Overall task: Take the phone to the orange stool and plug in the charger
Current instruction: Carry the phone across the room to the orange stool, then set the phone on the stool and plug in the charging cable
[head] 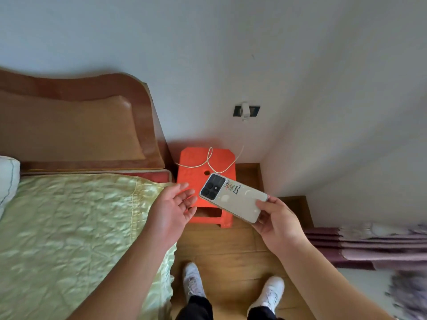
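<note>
The right hand (277, 224) grips the phone (233, 197) at frame centre, above the orange stool (196, 167). The left hand (172, 205) is open, empty. It should take the cable (209, 161) end carefully.

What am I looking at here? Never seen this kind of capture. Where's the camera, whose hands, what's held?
There is no robot. A person wears one wide-angle camera on the head, looking forward and down, so the arms enter from the bottom and the room looks bent.

The right hand grips a pale phone by its lower end, back side up, camera block pointing away, above the orange stool. The left hand is open, palm up, holding nothing, beside the stool's near left corner.

On the stool's seat lies a loose loop of white charger cable. It runs up to a white plug in a dark wall socket. The cable's free end isn't clearly visible.

To the left is a bed with a green quilt; below are the person's white shoes on the wooden floor.
</note>
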The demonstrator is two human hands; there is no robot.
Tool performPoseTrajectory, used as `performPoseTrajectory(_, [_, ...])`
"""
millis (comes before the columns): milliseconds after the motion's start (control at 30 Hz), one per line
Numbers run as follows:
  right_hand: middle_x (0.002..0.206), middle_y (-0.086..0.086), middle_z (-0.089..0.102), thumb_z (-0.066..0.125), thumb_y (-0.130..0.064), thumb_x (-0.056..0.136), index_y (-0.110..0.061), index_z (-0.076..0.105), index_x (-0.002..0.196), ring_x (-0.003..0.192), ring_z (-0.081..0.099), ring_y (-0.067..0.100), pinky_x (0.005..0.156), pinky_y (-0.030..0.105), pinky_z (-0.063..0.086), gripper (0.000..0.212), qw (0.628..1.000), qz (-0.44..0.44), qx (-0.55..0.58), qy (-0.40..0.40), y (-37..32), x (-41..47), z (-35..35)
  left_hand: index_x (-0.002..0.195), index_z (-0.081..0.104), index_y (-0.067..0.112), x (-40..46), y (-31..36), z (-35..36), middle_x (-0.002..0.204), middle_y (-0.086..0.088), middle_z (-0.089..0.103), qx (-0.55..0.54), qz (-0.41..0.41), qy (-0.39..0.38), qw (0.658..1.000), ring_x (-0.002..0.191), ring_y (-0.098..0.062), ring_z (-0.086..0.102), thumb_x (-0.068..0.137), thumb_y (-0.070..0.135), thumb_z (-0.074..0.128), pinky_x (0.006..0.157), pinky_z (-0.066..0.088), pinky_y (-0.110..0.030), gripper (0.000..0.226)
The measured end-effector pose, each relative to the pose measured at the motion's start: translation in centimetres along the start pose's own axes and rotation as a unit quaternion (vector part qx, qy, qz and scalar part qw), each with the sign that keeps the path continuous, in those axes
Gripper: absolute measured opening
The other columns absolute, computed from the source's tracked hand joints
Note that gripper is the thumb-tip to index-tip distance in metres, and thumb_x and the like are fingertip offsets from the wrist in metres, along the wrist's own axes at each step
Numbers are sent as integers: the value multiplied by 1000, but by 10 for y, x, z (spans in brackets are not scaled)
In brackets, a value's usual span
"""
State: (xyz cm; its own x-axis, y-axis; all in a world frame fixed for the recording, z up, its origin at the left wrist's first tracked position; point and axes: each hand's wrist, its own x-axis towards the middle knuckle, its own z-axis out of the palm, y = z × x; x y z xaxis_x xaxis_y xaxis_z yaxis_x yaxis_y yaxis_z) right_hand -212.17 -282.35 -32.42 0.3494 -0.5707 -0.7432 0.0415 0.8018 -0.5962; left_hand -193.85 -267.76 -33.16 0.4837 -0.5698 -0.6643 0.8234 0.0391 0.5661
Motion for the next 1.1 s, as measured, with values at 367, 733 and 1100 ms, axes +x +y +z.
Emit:
performPoseTrajectory(367, [96, 16, 77, 67, -1, 83, -10, 63, 107, 87, 74, 29, 63, 36, 59, 26, 998, 50, -46, -6, 8, 132, -11, 110, 63, 9, 98, -52, 27, 95, -7, 67, 1, -9, 39, 999, 89, -22, 62, 90, 24, 53, 77, 48, -35, 27])
performPoseTrajectory(733, [98, 16, 77, 61, 4, 86, -6, 62, 106, 92, 73, 32, 58, 35, 59, 22, 995, 18, -69, -74, 53, 308, -54, 97, 67, 12, 256, -146, -9, 87, -5, 69, -29, 52, 51, 997, 83, -20, 64, 85, 26, 55, 78, 49, -33, 22])
performPoseTrajectory(1100, [97, 17, 76, 55, 8, 84, 2, 62, 115, 81, 73, 27, 56, 34, 59, 33, 979, -23, -68, -192, 99, 419, -88, 88, 70, 15, 362, -193, -41, 84, -2, 71, -8, 185, -40, 982, 77, -17, 70, 81, 30, 56, 70, 55, -30, 22])
